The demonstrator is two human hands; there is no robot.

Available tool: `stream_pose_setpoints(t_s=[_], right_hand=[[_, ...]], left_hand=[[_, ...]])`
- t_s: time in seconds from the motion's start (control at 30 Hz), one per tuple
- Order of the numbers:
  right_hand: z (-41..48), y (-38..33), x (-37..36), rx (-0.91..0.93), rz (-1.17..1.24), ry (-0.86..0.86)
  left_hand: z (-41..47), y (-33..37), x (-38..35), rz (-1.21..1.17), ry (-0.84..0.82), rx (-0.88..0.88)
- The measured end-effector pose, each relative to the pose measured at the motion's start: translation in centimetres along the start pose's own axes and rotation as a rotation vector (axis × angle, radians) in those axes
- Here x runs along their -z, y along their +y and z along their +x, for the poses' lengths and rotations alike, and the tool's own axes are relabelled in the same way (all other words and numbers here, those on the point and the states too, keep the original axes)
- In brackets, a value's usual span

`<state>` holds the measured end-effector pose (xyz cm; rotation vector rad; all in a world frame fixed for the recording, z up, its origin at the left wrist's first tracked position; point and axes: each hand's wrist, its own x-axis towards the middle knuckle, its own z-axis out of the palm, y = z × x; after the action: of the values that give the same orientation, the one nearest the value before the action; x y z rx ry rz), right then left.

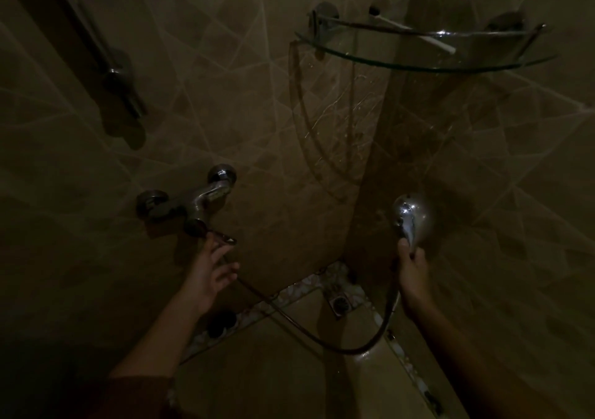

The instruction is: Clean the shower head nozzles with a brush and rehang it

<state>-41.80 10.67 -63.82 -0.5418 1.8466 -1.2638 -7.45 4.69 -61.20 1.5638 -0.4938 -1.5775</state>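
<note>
It is very dark in the tiled shower corner. Far up on the left wall there is a dark metal rail with a holder on it. Below it, on the same wall, sits a shiny silver mixer tap with two round ends.

Just under the tap is the left hand. Its fingers are straight and spread wide, and it holds nothing. One fingertip is right by the small dark lever under the tap. I cannot tell if it touches.

A long dark hose runs from under the tap, dips down near the floor, and bends up to the right. Beyond its loop, in the floor corner, is a square metal drain.

Right of that, the right hand has its fingers and thumb curled tight round the handle of the round shiny silver shower head. The shower head is up in the air, close to the right wall, off the holder, with its round back to us.

Far up on the right is a curved glass corner shelf with a metal rail. A thin white brush with a dark tip lies on it, well apart from both hands.
</note>
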Motion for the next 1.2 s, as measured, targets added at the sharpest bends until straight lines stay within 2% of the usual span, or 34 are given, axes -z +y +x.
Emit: stream_pose_setpoints(t_s=[1.0, 1.2], right_hand=[[0.7, -0.2, 0.9, 0.028, 0.034, -0.018], [0.5, -0.6, 0.9, 0.012, 0.116, -0.033]], left_hand=[[0.1, 0.0, -0.5, 0.013, -0.012, -0.007], [-0.1, 0.0, -0.4, -0.017, -0.041, 0.018]])
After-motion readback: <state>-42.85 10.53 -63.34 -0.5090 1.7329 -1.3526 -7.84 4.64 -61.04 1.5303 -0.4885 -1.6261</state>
